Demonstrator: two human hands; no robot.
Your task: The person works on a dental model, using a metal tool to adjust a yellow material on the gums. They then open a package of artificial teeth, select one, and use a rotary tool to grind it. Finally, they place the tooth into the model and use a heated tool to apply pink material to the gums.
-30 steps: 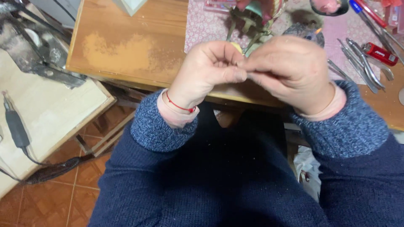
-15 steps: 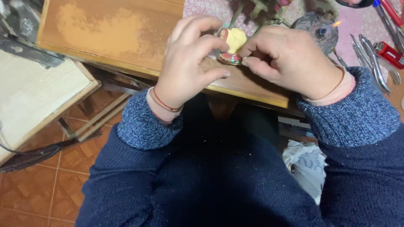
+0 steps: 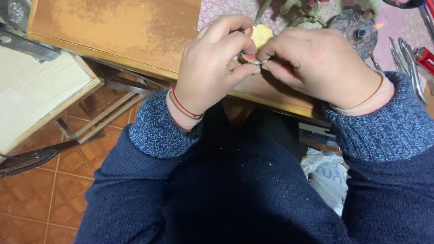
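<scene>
My left hand [image 3: 212, 63] and my right hand [image 3: 316, 63] meet over the front edge of a wooden workbench [image 3: 113, 31]. Between their fingertips they pinch a small metal ring-shaped piece [image 3: 250, 59] with a lump of yellow material [image 3: 262, 35] on top. Most of the piece is hidden by my fingers. A red string bracelet circles my left wrist. Both arms wear blue knitted sleeves.
Pliers and other hand tools [image 3: 407, 58] lie at the bench's right end, by a round metal burner with a small flame [image 3: 357, 31]. A pale side table [image 3: 36, 95] stands at left. A white plastic bag [image 3: 327, 174] lies below on the tiled floor.
The view has shifted down and left. My hands have turned the small piece, so its yellow lump now shows above my fingers.
</scene>
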